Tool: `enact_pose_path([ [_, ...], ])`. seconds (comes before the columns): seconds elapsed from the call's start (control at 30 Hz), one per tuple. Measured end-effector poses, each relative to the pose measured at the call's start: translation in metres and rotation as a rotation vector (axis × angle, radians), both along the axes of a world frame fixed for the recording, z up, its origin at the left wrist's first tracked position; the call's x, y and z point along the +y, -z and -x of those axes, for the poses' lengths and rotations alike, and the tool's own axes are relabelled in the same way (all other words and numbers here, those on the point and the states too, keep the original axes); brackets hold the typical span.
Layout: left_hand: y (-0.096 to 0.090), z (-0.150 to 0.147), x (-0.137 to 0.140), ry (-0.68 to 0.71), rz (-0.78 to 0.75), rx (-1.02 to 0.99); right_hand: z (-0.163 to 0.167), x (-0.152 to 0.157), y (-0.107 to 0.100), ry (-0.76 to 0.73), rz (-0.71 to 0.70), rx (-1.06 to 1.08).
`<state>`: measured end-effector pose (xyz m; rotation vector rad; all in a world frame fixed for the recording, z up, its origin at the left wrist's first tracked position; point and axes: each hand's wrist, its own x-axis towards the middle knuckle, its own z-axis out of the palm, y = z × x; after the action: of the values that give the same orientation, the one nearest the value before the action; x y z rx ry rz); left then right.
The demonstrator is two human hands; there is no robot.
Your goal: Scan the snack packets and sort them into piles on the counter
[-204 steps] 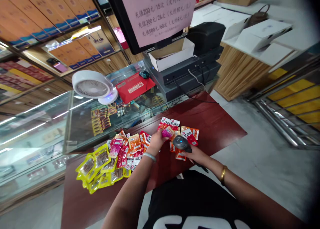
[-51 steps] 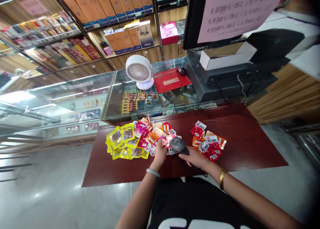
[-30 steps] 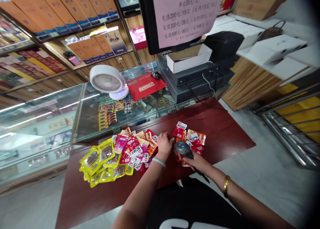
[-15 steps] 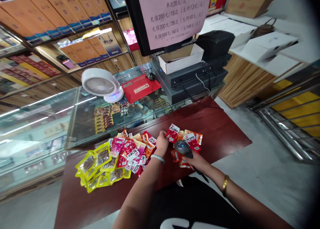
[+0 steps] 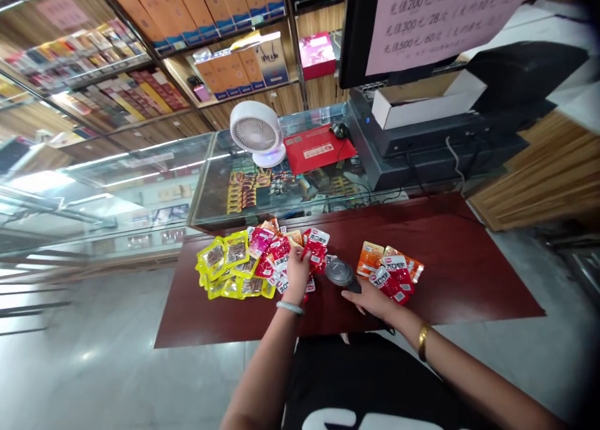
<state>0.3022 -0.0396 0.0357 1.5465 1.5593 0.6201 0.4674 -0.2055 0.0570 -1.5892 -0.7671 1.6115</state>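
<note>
My right hand (image 5: 372,300) grips a dark handheld barcode scanner (image 5: 340,273) over the dark red table (image 5: 469,274). My left hand (image 5: 297,269) holds a red snack packet (image 5: 315,247) next to the scanner's head, at the right edge of a mixed pile of red, pink and orange packets (image 5: 274,255). Yellow packets (image 5: 225,264) lie at the pile's left end. A smaller heap of red and orange packets (image 5: 391,272) lies to the right of the scanner.
Behind the table stands a glass display counter (image 5: 154,186) with a white desk fan (image 5: 255,130), a red mouse pad (image 5: 319,149) and a mouse. A monitor with a pink price sheet (image 5: 435,17), a black register base (image 5: 445,149) and a white box are back right. Shelves of boxed goods line the wall.
My left hand has moved from the right heap back to the left pile and now holds a red packet beside the scanner. The camera view has swung left.
</note>
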Motion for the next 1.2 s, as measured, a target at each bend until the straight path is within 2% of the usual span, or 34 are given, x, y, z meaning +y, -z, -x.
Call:
enact_pose_path([
  [0.1,-0.011,0.04,0.015,-0.14,-0.061,0.154,0.002,0.001,0.0,-0.029,0.012,-0.048],
  [0.17,-0.016,0.064,0.023,-0.18,-0.05,0.277,0.001,-0.002,0.001,-0.028,0.017,-0.052],
  [0.23,-0.018,0.078,0.026,-0.171,-0.041,0.396,-0.002,-0.005,0.002,-0.01,0.013,-0.044],
  [0.3,-0.02,0.079,0.024,-0.189,-0.126,0.525,-0.006,-0.01,0.003,0.023,0.001,-0.033],
  [0.37,-0.019,0.065,0.018,-0.195,-0.279,0.628,-0.012,-0.017,0.004,0.067,-0.01,-0.022],
  [0.43,-0.018,0.038,0.007,-0.087,-0.383,0.654,-0.018,-0.026,0.005,0.121,-0.008,-0.013],
  [0.57,-0.008,-0.033,-0.029,0.42,-0.316,0.552,-0.028,-0.044,0.01,0.214,-0.002,-0.007],
  [0.63,-0.001,-0.066,-0.051,0.595,-0.247,0.547,-0.033,-0.053,0.011,0.26,0.002,-0.017],
  [0.67,0.003,-0.08,-0.061,0.636,-0.22,0.57,-0.035,-0.058,0.011,0.283,0.013,-0.026],
  [0.77,0.011,-0.112,-0.082,0.669,-0.194,0.659,-0.042,-0.07,0.012,0.334,0.071,-0.049],
  [0.9,0.015,-0.135,-0.084,0.682,-0.204,0.718,-0.048,-0.081,0.013,0.397,0.112,-0.049],
  [1.03,0.014,-0.139,-0.077,0.708,-0.167,0.719,-0.05,-0.084,0.013,0.425,0.119,-0.04],
  [1.2,0.011,-0.133,-0.075,0.619,-0.209,0.707,-0.046,-0.075,0.009,0.393,0.106,-0.023],
])
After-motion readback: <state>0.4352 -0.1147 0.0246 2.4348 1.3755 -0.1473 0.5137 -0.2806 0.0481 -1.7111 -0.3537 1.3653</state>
